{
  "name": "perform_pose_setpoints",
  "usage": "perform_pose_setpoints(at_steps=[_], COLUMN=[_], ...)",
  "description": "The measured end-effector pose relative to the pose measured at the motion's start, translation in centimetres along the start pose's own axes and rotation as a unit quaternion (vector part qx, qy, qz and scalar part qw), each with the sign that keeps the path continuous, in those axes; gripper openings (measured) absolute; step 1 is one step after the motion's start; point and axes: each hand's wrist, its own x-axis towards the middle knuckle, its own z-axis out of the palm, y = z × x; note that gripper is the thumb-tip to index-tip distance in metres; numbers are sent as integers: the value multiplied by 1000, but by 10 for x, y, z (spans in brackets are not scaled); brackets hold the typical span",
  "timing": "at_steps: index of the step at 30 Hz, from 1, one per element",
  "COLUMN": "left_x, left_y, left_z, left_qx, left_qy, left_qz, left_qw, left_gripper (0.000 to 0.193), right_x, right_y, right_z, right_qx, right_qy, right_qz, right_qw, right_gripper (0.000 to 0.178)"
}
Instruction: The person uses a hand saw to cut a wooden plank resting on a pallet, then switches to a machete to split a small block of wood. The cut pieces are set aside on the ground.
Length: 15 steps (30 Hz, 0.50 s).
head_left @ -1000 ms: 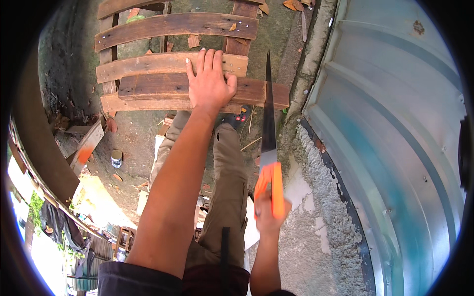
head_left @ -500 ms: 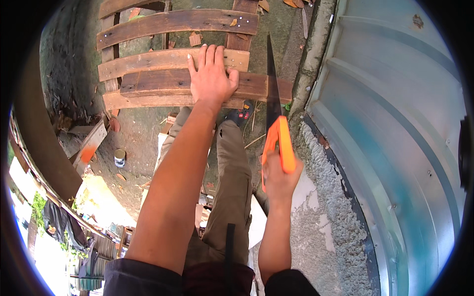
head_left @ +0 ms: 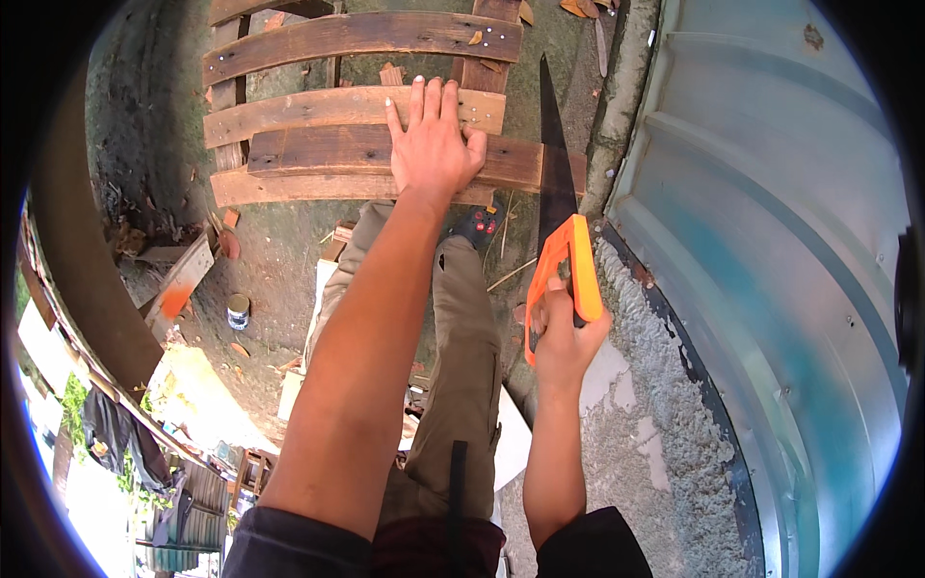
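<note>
My right hand (head_left: 568, 332) is closed round the orange handle of a hand saw (head_left: 557, 159). The saw's dark blade points away from me and crosses the right end of a loose brown board (head_left: 328, 152). That board lies along the near side of a wooden pallet (head_left: 361, 37), its right end jutting past the slats. With fingers stretched out, my left hand (head_left: 434, 144) lies flat across the board and the neighbouring slat, left of the blade. The blade's contact with the wood is hard to make out.
A corrugated metal sheet (head_left: 761, 241) stands along the right, beside a low concrete edge (head_left: 621, 106). My shoe (head_left: 479, 223) is just below the pallet. A small can (head_left: 238, 310) and a paint-marked wood scrap (head_left: 181, 282) lie on the left. Dry leaves are scattered about.
The whole scene has shifted slightly right and up in the view. The saw has turned a little, showing more of its blade's face. My left hand keeps its place on the boards.
</note>
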Motion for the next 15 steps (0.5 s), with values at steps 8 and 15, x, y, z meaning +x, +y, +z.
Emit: perform_pose_setpoints(at_steps=[8,15], left_x=[4,3], left_y=[3,-3], left_z=[3,6], left_qx=[-26,-24], left_qy=[28,33], left_qz=[-5,-3], left_qw=[999,999], left_gripper=[63,62], right_x=[-30,-58], right_y=[22,-57], right_z=[-15,-69], right_qx=[150,170], right_qy=[-10,-37], right_qz=[-89,-217], right_qw=[985,961], right_gripper=[23,26])
